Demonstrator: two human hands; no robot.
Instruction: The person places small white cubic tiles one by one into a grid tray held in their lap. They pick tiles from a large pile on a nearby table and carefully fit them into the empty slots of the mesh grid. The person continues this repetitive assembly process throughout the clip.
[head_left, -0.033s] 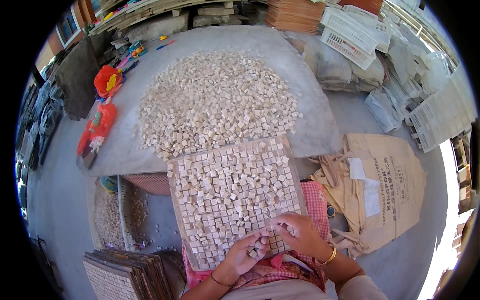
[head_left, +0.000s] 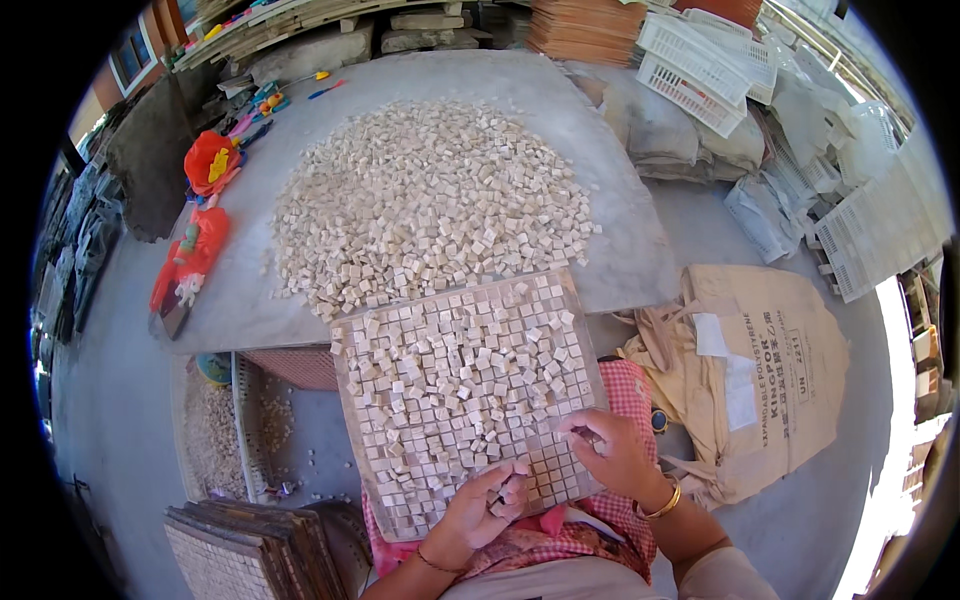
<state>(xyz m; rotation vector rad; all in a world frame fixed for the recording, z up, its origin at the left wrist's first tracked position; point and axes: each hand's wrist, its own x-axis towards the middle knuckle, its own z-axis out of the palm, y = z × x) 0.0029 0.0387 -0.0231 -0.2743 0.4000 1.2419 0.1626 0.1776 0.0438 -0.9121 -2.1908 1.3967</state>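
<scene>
Across my lap rests a square gridded tray [head_left: 352,480], its cells partly filled with small pale stone cubes. More cubes [head_left: 470,365] lie loose and jumbled over its middle and far part. My left hand [head_left: 485,508] is curled, palm up, at the tray's near edge, closed around small stone cubes that its fingers mostly hide. Above the tray's right side, my right hand [head_left: 612,450] has thumb and forefinger pinched together; whatever is between the tips is too small to make out. Bare dark cells show between the two hands.
A large heap of stone cubes [head_left: 430,200] covers the grey table [head_left: 625,250] beyond the tray. Red bags [head_left: 200,245] lie along its left edge. Stacked trays [head_left: 225,550] stand at lower left, a tan sack [head_left: 790,380] at right, white crates [head_left: 690,75] at far right.
My right hand has moved away from my left hand, rightward and slightly farther from me. My left hand stays near the same place, its fingers curled a little differently.
</scene>
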